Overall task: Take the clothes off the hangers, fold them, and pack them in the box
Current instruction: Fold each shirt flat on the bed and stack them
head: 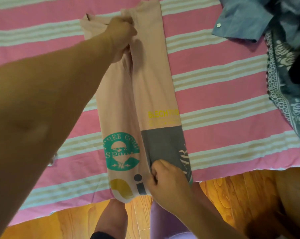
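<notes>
Pink printed shirt [151,87] folded lengthwise on striped bed sheet [223,104], left hand [121,37] fingers bunching fabric at 12 o'clock, right hand [164,180] fingers pinching hem at 6, blue shirt [240,19] at 2.

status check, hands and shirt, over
Left hand grips pink shirt at far end, right hand pinches near end. Shirt folded lengthwise on striped sheet. Blue shirt off right.

Scene is being lit evenly by soft, bright daylight; no glare is being produced. Short, soft shadows are being cast on the pink shirt [151,80] beneath the left hand [121,37]. The left forearm [42,118], nearest the lens, is being rendered soft and enlarged. Straight stripes of the bed cover [223,94] are being bowed by wide-angle distortion toward the edges. Fine detail is being smeared by compression throughout.
</notes>
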